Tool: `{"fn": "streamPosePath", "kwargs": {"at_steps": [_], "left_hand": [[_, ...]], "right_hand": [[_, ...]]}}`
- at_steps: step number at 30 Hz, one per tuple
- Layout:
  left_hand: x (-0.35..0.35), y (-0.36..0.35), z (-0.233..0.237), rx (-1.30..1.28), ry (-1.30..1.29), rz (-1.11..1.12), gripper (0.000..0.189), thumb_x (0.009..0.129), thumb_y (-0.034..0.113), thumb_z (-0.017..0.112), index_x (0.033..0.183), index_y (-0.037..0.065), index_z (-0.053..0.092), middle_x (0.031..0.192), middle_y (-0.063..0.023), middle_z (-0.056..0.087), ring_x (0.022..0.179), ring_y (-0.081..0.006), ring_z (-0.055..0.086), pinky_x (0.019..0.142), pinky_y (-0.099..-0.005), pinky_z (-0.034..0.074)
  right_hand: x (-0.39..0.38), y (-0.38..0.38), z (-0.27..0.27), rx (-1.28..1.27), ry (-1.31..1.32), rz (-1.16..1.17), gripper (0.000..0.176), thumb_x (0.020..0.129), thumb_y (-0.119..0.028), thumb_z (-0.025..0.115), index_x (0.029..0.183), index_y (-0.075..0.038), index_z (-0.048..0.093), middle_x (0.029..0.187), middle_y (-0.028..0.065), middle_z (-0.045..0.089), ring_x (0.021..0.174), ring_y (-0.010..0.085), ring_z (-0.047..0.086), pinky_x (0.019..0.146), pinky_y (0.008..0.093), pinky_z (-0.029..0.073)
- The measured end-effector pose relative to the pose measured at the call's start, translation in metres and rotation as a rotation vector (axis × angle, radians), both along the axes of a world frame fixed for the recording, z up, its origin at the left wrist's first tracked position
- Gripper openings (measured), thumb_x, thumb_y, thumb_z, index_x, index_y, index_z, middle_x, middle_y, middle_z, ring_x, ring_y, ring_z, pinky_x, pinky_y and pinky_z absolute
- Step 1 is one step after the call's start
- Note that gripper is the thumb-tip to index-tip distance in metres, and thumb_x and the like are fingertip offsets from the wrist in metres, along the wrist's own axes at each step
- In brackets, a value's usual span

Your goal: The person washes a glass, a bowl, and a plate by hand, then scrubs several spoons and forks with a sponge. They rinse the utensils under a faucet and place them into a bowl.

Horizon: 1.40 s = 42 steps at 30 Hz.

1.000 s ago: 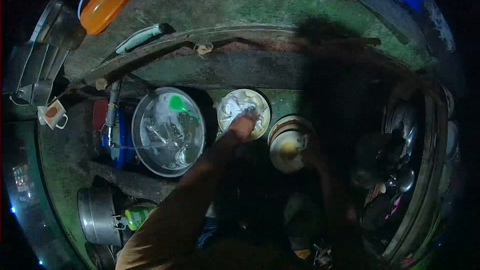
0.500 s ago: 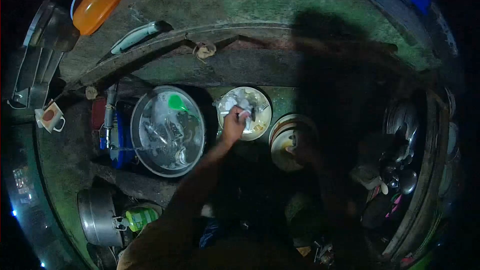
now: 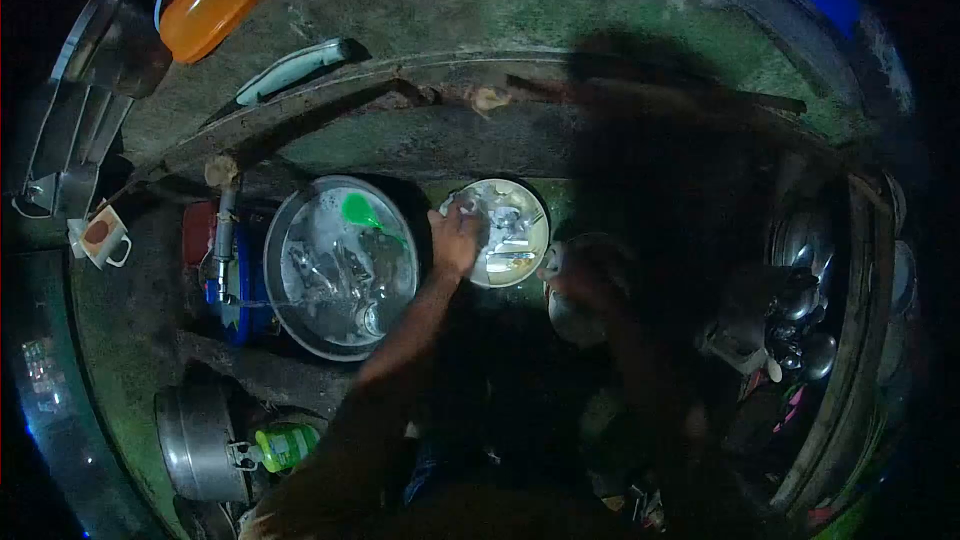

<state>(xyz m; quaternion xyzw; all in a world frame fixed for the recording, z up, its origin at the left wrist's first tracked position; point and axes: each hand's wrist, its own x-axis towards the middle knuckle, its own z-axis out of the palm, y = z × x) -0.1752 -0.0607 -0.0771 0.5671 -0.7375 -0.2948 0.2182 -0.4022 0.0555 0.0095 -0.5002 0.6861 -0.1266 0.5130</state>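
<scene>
My left hand [image 3: 456,242] is closed at the left rim of a pale plate [image 3: 540,242]. Crumpled whitish, plastic-looking scraps [image 3: 503,217] and metal cutlery [image 3: 514,247] lie in that plate. To its right, my right hand [image 3: 588,272] is closed around a small pale thing [image 3: 556,259] whose kind I cannot make out. Beneath the right hand is a second plate [image 3: 572,322], mostly in deep shadow. Left of both hands stands a large metal basin [image 3: 273,285] of cloudy water, with a green scoop-like item [image 3: 358,208] and glassy dishes in it.
A lidded metal pot [image 3: 202,445] and a green bottle [image 3: 286,447] stand at the lower left. Metal bowls and spoons [image 3: 815,355] are piled at the right. A wooden beam [image 3: 490,98] crosses behind, past it an orange container [image 3: 215,10]. A mug [image 3: 105,236] lies at far left.
My left hand has moved from the middle of the plate to its left rim, leaving the cutlery lying there. My right hand has shifted up toward that plate. The view has shifted slightly.
</scene>
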Motion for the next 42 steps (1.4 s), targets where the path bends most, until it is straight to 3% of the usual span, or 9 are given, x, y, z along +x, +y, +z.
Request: {"fn": "streamPosePath", "kwargs": {"at_steps": [4,9,15,20,24,28,32,36,42], "left_hand": [[-0.023,-0.001,0.043,0.066,-0.5,-0.36,0.05,0.078,0.028,0.068,0.126,0.021,0.054,0.131,-0.0242,0.039,0.113,-0.0382,0.049,0.098,-0.0436,0.042],[-0.024,-0.024,-0.008,-0.043,-0.34,-0.381,0.034,0.074,0.026,0.072,0.104,0.013,0.064,0.121,-0.0159,0.052,0.104,-0.0373,0.056,0.09,-0.0474,0.047],[-0.014,-0.025,0.04,0.247,0.112,-0.363,0.034,0.072,0.026,0.079,0.093,0.005,0.062,0.099,-0.016,0.063,0.092,-0.0296,0.062,0.081,-0.0388,0.049],[0.005,-0.015,0.057,0.215,0.281,-0.131,0.037,0.077,0.016,0.075,0.108,0.005,0.057,0.096,-0.0109,0.064,0.09,-0.0178,0.061,0.082,-0.0314,0.047],[0.021,-0.007,0.066,0.271,0.271,-0.281,0.029,0.081,0.012,0.071,0.107,0.004,0.06,0.101,-0.0112,0.065,0.095,-0.0206,0.061,0.085,-0.0322,0.047],[0.001,0.027,0.083,0.355,0.369,-0.362,0.028,0.079,0.011,0.072,0.104,0.003,0.062,0.103,-0.0131,0.065,0.098,-0.0246,0.062,0.088,-0.0334,0.047],[-0.005,0.066,0.061,0.308,0.291,-0.366,0.026,0.083,0.011,0.069,0.108,0.005,0.062,0.106,-0.0116,0.065,0.1,-0.0222,0.06,0.089,-0.0317,0.046],[0.019,0.089,0.065,0.492,0.326,-0.279,0.024,0.084,0.006,0.064,0.108,0.006,0.062,0.109,-0.0092,0.064,0.102,-0.0193,0.059,0.088,-0.0313,0.046],[0.049,0.092,0.039,0.534,0.397,0.002,0.031,0.081,0.011,0.063,0.112,0.01,0.06,0.099,-0.0131,0.065,0.093,-0.0213,0.063,0.082,-0.0313,0.048]], "right_hand": [[-0.001,0.014,-0.005,0.006,-0.068,-0.049,0.047,0.075,-0.023,0.069,0.109,0.005,0.053,0.093,0.0223,0.062,0.085,0.0307,0.063,0.073,0.0417,0.05],[-0.004,0.026,-0.009,0.026,-0.145,-0.119,0.048,0.076,-0.026,0.068,0.11,0.005,0.053,0.095,0.0221,0.062,0.086,0.0304,0.063,0.074,0.0413,0.05],[-0.007,0.023,-0.027,0.014,-0.301,-0.226,0.051,0.078,-0.03,0.067,0.112,0.005,0.053,0.097,0.0218,0.063,0.087,0.0301,0.063,0.075,0.0409,0.05],[-0.014,0.025,-0.052,-0.026,-0.49,-0.281,0.053,0.08,-0.034,0.067,0.113,0.006,0.053,0.098,0.0216,0.063,0.088,0.0298,0.062,0.075,0.0405,0.05],[0.006,-0.016,-0.052,0.118,0.016,-0.128,0.057,0.082,-0.039,0.067,0.117,0.004,0.052,0.101,0.0175,0.063,0.091,0.0245,0.061,0.079,0.0373,0.049],[0.032,-0.029,-0.083,-0.174,-0.183,-0.341,0.061,0.083,-0.042,0.066,0.123,0.002,0.049,0.111,0.0152,0.062,0.097,0.0234,0.06,0.087,0.0364,0.047],[0.03,-0.004,-0.196,-0.131,-0.36,-0.487,0.048,0.086,-0.037,0.062,0.12,-0.003,0.054,0.109,0.0116,0.062,0.096,0.0219,0.059,0.084,0.0376,0.048],[0.032,-0.012,-0.072,0.007,-0.413,-0.609,0.028,0.094,-0.026,0.052,0.114,-0.009,0.06,0.096,0.0054,0.062,0.083,0.0147,0.057,0.072,0.0328,0.049],[-0.005,0.018,-0.009,-0.043,-0.761,-0.929,0.022,0.089,-0.023,0.057,0.104,-0.008,0.063,0.092,0.0037,0.062,0.086,0.0121,0.057,0.074,0.0303,0.047]]}}
